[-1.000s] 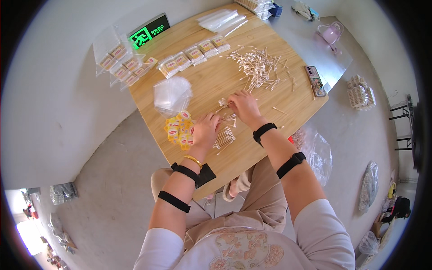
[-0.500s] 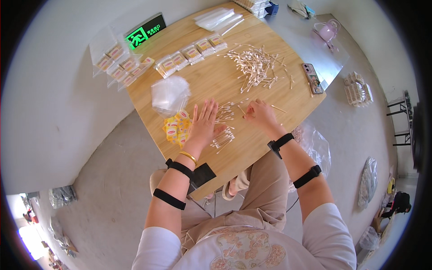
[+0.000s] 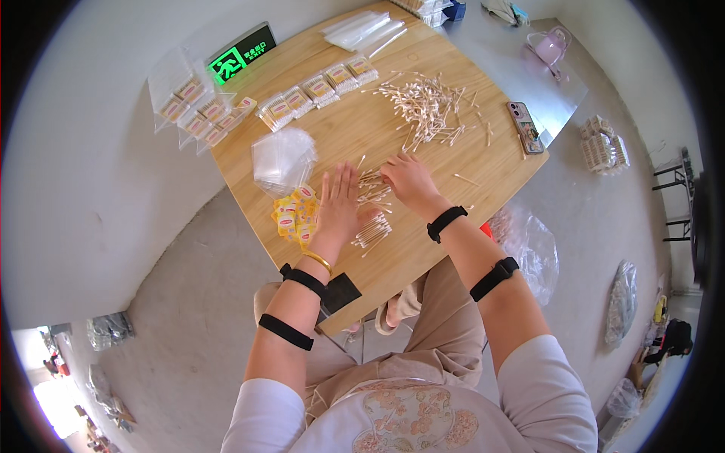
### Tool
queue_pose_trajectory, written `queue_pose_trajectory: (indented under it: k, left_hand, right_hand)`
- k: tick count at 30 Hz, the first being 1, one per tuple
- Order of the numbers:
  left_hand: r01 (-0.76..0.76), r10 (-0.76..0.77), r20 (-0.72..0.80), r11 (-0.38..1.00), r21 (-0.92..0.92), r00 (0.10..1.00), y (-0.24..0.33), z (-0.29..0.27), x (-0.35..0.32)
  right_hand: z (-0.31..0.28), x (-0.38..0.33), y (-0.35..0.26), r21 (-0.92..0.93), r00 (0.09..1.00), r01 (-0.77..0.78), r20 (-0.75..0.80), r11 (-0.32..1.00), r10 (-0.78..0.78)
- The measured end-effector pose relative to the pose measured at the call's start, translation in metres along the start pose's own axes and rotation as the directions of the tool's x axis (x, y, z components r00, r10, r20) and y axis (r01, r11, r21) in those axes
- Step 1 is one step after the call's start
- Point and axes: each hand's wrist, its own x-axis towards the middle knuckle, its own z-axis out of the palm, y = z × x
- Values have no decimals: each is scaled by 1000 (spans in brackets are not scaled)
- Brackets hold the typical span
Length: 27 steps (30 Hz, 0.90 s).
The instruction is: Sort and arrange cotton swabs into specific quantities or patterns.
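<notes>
Cotton swabs (image 3: 370, 189) on the bench (image 3: 347, 136), right of the yellow cards (image 3: 295, 214). Left hand (image 3: 337, 208) beside those cards, grip spread flat; right hand (image 3: 410, 180) farther right, fingers curled at swabs, cannot tell whether pinched.

Surroundings, by clock position about the centre of view. 11 o'clock: dark sign (image 3: 242, 57) with green-lit running figure, against the wall (image 3: 98, 166). 2 o'clock: phone (image 3: 525, 127), lying lens side up. Between 1 and 2: pink object (image 3: 550, 47), kind unclear. 3 o'clock: black frame (image 3: 688, 181). 8 o'clock: grey plastic-wrapped bundle (image 3: 111, 331) on the floor (image 3: 196, 325).
</notes>
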Motion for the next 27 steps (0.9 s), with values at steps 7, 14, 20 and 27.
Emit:
queue_pose_trajectory:
  k: [7,14,20,27]
  left_hand:
    - [-35,38,22,994,-103,999,-7,9,1]
    - [-38,39,1,988,-150,999,-8,10,-2]
    - [62,-61,-23,998,19,998,-9,10,11]
    - [30,-26,-66,998,63,998,-17,6,17]
  right_hand:
    - [-4,4,6,54,993,7,-121,999,0]
    - [-3,-1,20,103,990,-72,-110,992,84]
    - [5,-1,13,109,991,-108,-65,988,115]
    - [3,-9,17,37,983,-128,-130,991,132]
